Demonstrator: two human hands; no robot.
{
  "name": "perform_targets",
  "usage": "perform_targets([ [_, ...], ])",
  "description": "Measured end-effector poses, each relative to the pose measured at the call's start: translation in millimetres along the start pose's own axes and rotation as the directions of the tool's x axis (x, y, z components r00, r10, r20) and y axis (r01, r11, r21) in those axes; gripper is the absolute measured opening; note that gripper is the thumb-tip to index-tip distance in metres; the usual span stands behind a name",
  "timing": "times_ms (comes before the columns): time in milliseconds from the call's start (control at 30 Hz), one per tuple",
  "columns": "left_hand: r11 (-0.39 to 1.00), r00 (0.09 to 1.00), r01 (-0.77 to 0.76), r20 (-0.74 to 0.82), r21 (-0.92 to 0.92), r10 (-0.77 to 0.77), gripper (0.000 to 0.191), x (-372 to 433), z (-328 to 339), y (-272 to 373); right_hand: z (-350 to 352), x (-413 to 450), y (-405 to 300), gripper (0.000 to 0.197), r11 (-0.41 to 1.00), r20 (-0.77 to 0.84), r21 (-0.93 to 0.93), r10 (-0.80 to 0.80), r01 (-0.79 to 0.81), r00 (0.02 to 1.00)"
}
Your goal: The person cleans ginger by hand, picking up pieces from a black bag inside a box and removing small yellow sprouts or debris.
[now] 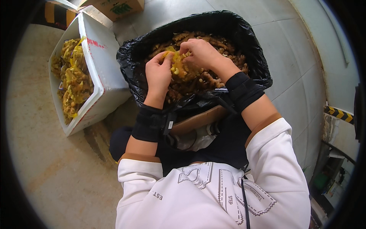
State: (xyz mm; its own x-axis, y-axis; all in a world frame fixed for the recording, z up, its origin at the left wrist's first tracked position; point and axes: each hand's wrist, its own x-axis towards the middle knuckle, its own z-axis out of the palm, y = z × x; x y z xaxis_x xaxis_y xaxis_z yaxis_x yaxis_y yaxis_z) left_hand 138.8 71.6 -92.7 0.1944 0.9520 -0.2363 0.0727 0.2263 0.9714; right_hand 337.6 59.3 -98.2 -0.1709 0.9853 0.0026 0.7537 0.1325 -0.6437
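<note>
Ginger roots [210,80] fill a container lined with a black plastic bag [258,63] in front of me. Over them lies a yellow mesh bag [183,67] with ginger in it. My left hand [159,68] pinches the gathered yellow netting between thumb and fingertips. At the bag's upper right, my right hand [201,54] has its thumb and fingers bent close to the netting; whether they grip it cannot be told. Both wrists wear black bands.
Left of the lined container stands a white foam box [105,74] holding several yellow mesh bags of ginger [75,83]. A cardboard box [117,8] is at the top. Black-and-yellow striped tape [338,114] marks the wall at the right.
</note>
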Motion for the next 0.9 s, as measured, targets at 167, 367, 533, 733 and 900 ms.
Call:
perform_targets([
  [167,0.992,0.998,-0.022,0.062,0.120,0.015,0.025,-2,3,-2,12,5,-10,0.030,0.992,0.057,-0.124,0.022,-0.015,0.998],
  [367,0.963,0.993,-0.107,0.082,0.248,0.089,0.020,-2,7,-9,22,13,-16,0.036,0.963,0.069,-0.268,0.059,-0.038,0.996],
  [533,0.968,0.991,-0.135,0.051,0.213,0.127,0.021,-3,5,-6,17,8,-10,0.037,0.986,0.042,-0.142,0.098,-0.092,0.994],
  [733,0.991,1.000,-0.015,0.008,0.135,0.014,0.022,-6,-3,2,-7,-17,-16,0.072,0.996,0.057,-0.036,0.084,-0.082,0.995],
  [900,0.989,0.997,-0.073,-0.024,0.125,0.077,0.017,-8,-6,-2,10,-16,-38,0.063,0.744,0.477,0.472,0.236,-0.473,0.847],
])
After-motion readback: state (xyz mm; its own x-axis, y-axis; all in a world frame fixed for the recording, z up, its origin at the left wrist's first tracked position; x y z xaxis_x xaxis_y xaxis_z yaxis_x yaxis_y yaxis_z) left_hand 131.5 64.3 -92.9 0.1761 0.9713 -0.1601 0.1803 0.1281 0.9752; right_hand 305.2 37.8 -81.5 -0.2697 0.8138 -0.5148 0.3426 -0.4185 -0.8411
